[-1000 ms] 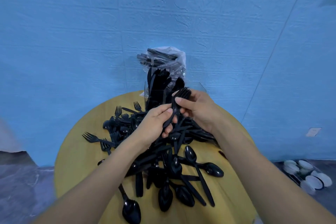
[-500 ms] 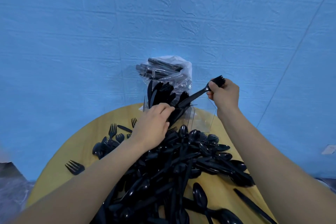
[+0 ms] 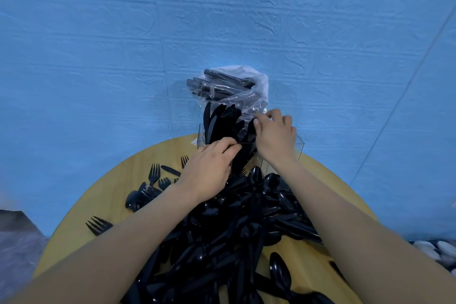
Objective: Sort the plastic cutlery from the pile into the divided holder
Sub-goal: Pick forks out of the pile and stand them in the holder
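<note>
1. Gripping: my right hand (image 3: 275, 137) has its fingers curled over the black cutlery standing in the clear divided plastic holder (image 3: 297, 147); whether they pinch a piece, I cannot tell. My left hand (image 3: 209, 171) is at the holder's near edge, fingertips (image 3: 234, 147) drawn together against the standing pieces; I cannot tell whether it holds anything.
2. Round yellow wooden table (image 3: 111, 195): it carries everything below and stands against a blue textured wall (image 3: 222, 20).
3. Heaped pile of black plastic spoons, forks and knives (image 3: 237, 229): it covers the table's middle, under both my forearms, reaching up to the holder's base.
4. Holder: at the table's far edge, its left part packed with upright black pieces.
5. Clear plastic bag of black cutlery (image 3: 232, 86): directly behind the holder.
6. Loose black plastic forks (image 3: 154, 175): scattered left of the pile.
</note>
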Action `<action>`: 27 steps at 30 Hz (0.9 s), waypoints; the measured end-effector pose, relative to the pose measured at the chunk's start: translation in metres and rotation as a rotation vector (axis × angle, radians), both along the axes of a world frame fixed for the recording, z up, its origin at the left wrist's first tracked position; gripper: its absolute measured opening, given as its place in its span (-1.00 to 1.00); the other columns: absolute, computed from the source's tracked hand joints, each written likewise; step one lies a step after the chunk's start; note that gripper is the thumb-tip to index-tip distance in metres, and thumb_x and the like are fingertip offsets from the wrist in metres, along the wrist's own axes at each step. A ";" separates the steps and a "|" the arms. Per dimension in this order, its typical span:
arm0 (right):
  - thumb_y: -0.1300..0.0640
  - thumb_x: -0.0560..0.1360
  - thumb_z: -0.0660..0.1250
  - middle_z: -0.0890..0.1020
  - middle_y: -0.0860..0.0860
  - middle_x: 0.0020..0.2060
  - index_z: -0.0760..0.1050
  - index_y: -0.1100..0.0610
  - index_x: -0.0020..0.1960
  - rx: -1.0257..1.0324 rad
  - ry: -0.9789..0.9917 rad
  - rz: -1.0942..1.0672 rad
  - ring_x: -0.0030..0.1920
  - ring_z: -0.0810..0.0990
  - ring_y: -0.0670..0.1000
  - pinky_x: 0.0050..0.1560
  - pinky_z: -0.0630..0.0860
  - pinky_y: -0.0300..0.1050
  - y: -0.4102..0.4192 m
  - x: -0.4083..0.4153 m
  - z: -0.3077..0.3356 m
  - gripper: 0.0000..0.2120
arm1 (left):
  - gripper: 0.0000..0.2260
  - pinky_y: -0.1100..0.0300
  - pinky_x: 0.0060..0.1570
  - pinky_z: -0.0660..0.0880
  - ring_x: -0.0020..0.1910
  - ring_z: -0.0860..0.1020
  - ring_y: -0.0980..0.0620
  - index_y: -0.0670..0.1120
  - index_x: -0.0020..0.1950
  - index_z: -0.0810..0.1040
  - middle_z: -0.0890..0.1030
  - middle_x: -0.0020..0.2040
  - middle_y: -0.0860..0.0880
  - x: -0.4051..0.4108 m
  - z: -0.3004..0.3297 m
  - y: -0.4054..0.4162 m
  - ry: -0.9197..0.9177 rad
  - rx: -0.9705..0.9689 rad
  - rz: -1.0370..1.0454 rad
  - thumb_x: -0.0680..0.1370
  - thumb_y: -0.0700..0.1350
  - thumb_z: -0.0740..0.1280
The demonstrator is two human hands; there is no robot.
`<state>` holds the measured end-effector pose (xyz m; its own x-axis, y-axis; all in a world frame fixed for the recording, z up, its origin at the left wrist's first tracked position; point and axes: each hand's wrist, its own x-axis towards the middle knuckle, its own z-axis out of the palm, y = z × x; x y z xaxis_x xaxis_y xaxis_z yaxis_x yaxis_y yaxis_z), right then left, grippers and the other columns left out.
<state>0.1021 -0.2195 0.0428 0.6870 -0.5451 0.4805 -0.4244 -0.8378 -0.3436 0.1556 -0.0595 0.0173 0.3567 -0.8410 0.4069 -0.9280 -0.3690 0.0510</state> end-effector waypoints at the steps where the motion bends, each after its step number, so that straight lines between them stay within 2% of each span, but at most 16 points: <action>1: 0.00 0.64 0.01 0.35 0.03 0.28 0.39 0.01 0.35 0.009 0.041 0.000 0.24 0.25 0.15 0.17 0.22 0.02 0.002 -0.003 0.001 -0.65 | -0.52 0.14 0.30 0.29 0.34 0.34 0.04 -0.04 0.48 0.24 0.28 0.41 0.04 0.000 0.001 0.000 0.005 0.007 0.000 0.56 -0.17 0.22; 4: -0.02 0.64 0.00 0.23 0.04 0.37 0.30 -0.02 0.42 0.078 0.066 0.008 0.30 0.19 0.15 0.26 0.17 0.05 0.012 -0.014 0.006 -0.62 | -0.51 0.15 0.33 0.24 0.39 0.28 0.07 -0.02 0.49 0.21 0.25 0.44 0.07 -0.003 0.004 0.004 0.047 0.030 0.009 0.57 -0.13 0.22; 6: -0.01 0.63 0.03 0.24 0.03 0.35 0.28 -0.04 0.42 0.120 0.024 0.012 0.27 0.21 0.14 0.23 0.16 0.02 0.023 -0.027 0.010 -0.63 | -0.53 0.14 0.33 0.24 0.39 0.28 0.06 -0.01 0.49 0.22 0.26 0.44 0.08 -0.008 0.005 0.013 0.098 0.022 0.020 0.58 -0.10 0.22; 9: -0.01 0.62 0.08 0.29 0.03 0.31 0.32 -0.02 0.40 0.196 0.008 0.044 0.28 0.22 0.13 0.25 0.16 0.00 0.047 -0.051 0.010 -0.64 | -0.56 0.09 0.28 0.33 0.32 0.35 0.03 -0.02 0.46 0.27 0.32 0.38 0.05 -0.021 0.005 0.037 0.191 -0.036 0.039 0.58 -0.08 0.23; 12: -0.02 0.60 0.14 0.34 0.01 0.27 0.40 0.00 0.34 0.237 0.071 0.092 0.32 0.22 0.14 0.29 0.19 0.04 0.076 -0.077 0.000 -0.66 | -0.59 0.18 0.28 0.31 0.29 0.36 0.05 -0.03 0.44 0.32 0.36 0.33 0.05 -0.041 0.001 0.068 0.268 -0.087 0.080 0.59 -0.07 0.23; 16: -0.04 0.59 0.17 0.37 -0.04 0.23 0.43 -0.01 0.29 0.268 0.137 0.171 0.30 0.23 0.07 0.26 0.18 0.02 0.112 -0.114 -0.013 -0.70 | -0.65 0.15 0.26 0.34 0.26 0.38 0.06 -0.02 0.37 0.41 0.41 0.27 0.06 -0.067 -0.008 0.109 0.316 -0.125 0.161 0.58 -0.04 0.24; 22: -0.15 0.54 0.20 0.33 -0.16 0.22 0.39 -0.08 0.32 0.248 0.180 0.297 0.29 0.22 -0.07 0.22 0.12 -0.14 0.165 -0.170 -0.030 -0.62 | -0.71 0.17 0.19 0.38 0.20 0.43 0.08 -0.01 0.27 0.50 0.46 0.21 0.09 -0.100 -0.022 0.170 0.353 -0.196 0.249 0.57 0.01 0.25; 25: -0.27 0.49 0.20 0.25 -0.21 0.30 0.31 -0.14 0.39 0.187 0.248 0.359 0.35 0.13 -0.12 0.33 0.07 -0.10 0.185 -0.197 -0.044 -0.49 | -0.61 0.12 0.19 0.38 0.19 0.43 0.09 0.00 0.23 0.52 0.47 0.19 0.10 -0.115 -0.033 0.196 0.365 -0.238 0.289 0.53 0.20 0.22; 27: -0.34 0.45 0.15 0.20 -0.21 0.36 0.25 -0.16 0.42 0.137 0.294 0.359 0.39 0.08 -0.11 0.37 0.05 -0.06 0.190 -0.209 -0.053 -0.41 | -0.46 0.07 0.21 0.38 0.23 0.41 0.07 0.00 0.23 0.52 0.47 0.22 0.07 -0.126 -0.042 0.206 0.367 -0.258 0.328 0.47 0.31 0.09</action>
<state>-0.1070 -0.0292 -0.0107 0.9393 -0.2931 0.1781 -0.2123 -0.9047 -0.3695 0.0295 0.1462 -0.0244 0.7401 -0.5515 0.3848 -0.6711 -0.5682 0.4762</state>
